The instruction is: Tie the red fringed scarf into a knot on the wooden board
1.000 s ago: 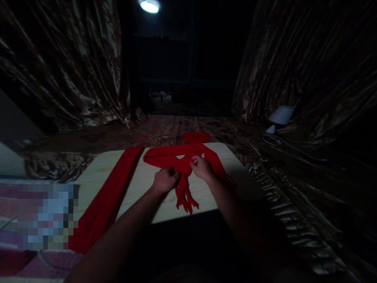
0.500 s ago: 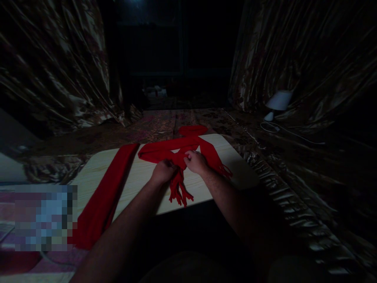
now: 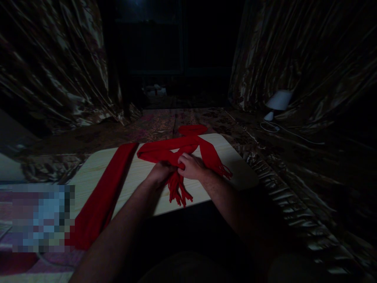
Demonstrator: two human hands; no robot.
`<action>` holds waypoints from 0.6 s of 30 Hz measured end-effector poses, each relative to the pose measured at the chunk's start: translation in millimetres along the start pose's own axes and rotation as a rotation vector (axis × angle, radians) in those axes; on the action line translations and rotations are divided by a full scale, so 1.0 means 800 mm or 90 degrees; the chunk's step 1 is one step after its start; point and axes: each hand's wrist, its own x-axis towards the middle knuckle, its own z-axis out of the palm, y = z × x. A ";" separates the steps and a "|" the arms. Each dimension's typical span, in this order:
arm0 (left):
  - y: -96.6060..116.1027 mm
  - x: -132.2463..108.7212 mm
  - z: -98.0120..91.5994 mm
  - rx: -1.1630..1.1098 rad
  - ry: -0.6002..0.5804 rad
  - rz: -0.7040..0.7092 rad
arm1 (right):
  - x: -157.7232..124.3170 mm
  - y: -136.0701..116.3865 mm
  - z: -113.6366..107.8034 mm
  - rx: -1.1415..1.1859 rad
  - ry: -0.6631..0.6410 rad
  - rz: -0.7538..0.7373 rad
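Observation:
A long red fringed scarf (image 3: 165, 151) lies crossed on a pale wooden board (image 3: 94, 171). One fringed end (image 3: 176, 192) hangs toward me, another fringe (image 3: 222, 169) lies at the right. My left hand (image 3: 160, 173) is closed on the scarf just above the near fringe. My right hand (image 3: 191, 166) is closed on the same bunched part, touching the left hand. A second flat length of the red scarf (image 3: 103, 196) runs down the board's left side and off its edge.
Shiny patterned brown drapes (image 3: 294, 59) hang on both sides. A small white lamp (image 3: 277, 103) with a cable sits at the right. Patterned fabric covers the floor (image 3: 159, 125) beyond the board. The room is very dark.
The view tilted down and the ceiling light left the picture. My right hand slid left until both hands meet on the bunched scarf above the fringe.

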 end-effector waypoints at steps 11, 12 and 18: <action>0.005 -0.007 -0.014 -0.071 0.049 0.002 | 0.004 -0.002 0.008 -0.021 0.053 0.037; 0.007 -0.006 -0.017 -0.062 0.061 -0.007 | 0.004 -0.001 0.008 -0.019 0.053 0.034; 0.017 0.001 -0.031 -0.018 0.101 -0.018 | 0.003 -0.001 0.008 -0.007 0.037 0.023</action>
